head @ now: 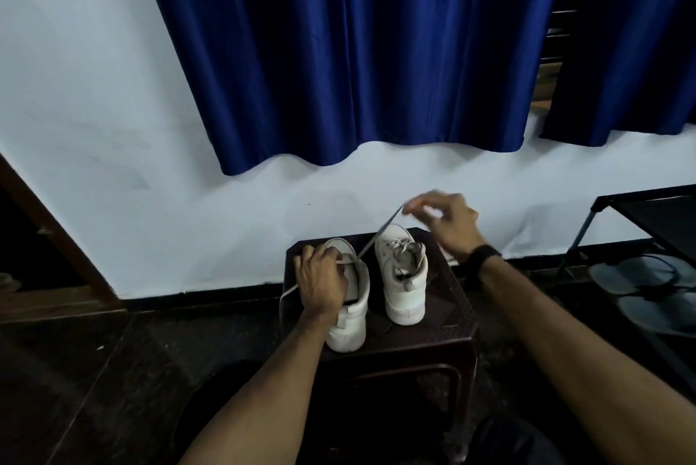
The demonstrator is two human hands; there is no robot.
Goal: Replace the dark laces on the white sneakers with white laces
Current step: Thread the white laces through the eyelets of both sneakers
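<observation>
A door frame (56,238) is standing at the far left, and a blue curtain (357,50) is hanging on the white wall behind everything. On a dark stool (452,317), near the middle of the scene, 2 white sneakers are sitting side by side, toes pointing away.

The left hand (320,282) is curling over the left sneaker (348,321), fingers bent round its tongue and collar, holding it steady. A loose end of the lace (376,236) is drooping off the left side of the stool beside that hand. From the eyelets under the left hand the lace is running up and to the right in a taut line, crossing in front of the toe of the right sneaker (403,276).

The right hand (446,218) is raised beyond the right sneaker, its thumb and forefinger pinching the lace's end, the other fingers loosely curled; it is blurred, so finer detail is unclear. The right sneaker is looking fully laced in a pale lace.

The step in hand seems to be drawing a pale lace through the left sneaker's eyelets. Next, the right hand is likely needing to pull out the slack, then aim the tip at the next eyelet while the left hand is keeping the shoe still.

A rack (640,201) with sandals (640,276) is standing at the right.
</observation>
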